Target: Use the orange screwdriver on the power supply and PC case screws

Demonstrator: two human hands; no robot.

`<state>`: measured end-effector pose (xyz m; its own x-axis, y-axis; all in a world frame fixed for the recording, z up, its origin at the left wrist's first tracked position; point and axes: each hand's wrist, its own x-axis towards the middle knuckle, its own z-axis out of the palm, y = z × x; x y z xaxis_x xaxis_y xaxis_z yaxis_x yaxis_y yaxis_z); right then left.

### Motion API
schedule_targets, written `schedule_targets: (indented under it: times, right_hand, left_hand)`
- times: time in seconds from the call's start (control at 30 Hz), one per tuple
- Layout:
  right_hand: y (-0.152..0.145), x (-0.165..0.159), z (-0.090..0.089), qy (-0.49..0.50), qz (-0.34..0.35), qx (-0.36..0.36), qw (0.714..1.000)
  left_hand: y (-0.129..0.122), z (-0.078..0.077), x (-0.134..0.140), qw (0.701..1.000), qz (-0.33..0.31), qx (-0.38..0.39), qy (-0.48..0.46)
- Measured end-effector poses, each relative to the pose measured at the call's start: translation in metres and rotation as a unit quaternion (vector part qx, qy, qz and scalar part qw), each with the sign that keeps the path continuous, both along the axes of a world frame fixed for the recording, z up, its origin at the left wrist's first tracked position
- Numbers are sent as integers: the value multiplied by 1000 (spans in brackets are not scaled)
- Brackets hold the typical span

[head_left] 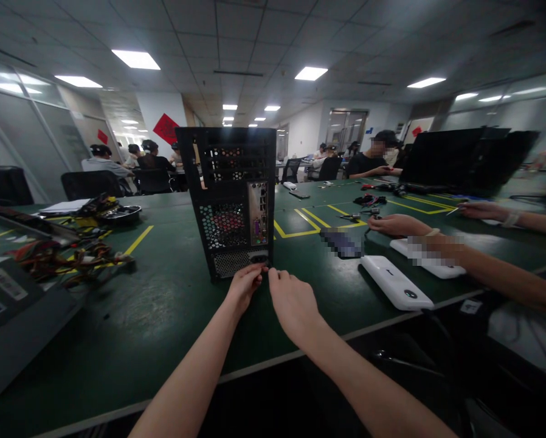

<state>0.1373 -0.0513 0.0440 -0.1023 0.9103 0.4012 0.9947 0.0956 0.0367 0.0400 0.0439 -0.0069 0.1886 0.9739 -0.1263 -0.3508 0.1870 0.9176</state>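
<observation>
A black computer tower case (pixel 193 213) stands upright on the green table, its back panel with ports and honeycomb vents facing me. My left hand (pixel 245 285) is closed in a pinch at the lower right of that panel, just below the power socket (pixel 258 258). Right beside it, my right hand (pixel 295 301) is closed too, its fingertips close to the left ones at the case's bottom right corner. Whatever the fingertips hold, if anything, is too small or hidden to make out.
On the left lie a grey metal box (pixel 8 328) and bundled cables (pixel 72 249). To the right are a white device (pixel 394 283), a dark pixelated object (pixel 341 242) and a co-worker's hands (pixel 400 226). Black monitors (pixel 455 161) stand behind. The green table (pixel 149 316) has yellow tape lines.
</observation>
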Motion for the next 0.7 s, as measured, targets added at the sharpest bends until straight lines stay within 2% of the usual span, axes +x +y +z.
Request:
schedule_targets:
  times: [0.1,0.2,0.3,0.4,0.53,0.6,0.7]
  right_hand:
    - [-3,-16,-1,-110,9,21,994]
    - [-2,-16,-2,-131,17,17,991]
    - [4,-1,-2,-41,17,-15,999]
    - [12,18,-4,49,-14,-47,998]
    - [18,31,-9,196,-17,-88,976]
    - [18,31,-9,203,-16,-85,975]
    - [15,24,-6,130,-28,-47,990]
  left_hand:
    - [0,-2,0,1000,-1,9,-10]
    - [1,-4,0,1000,-1,9,-26]
    - [3,-5,0,1000,1,0,-30]
    - [3,-3,0,999,14,-12,-28]
    - [3,0,1,999,17,-14,-47]
    - [4,1,1,998,16,-17,-54]
    - [6,0,0,998,13,-26,-53]
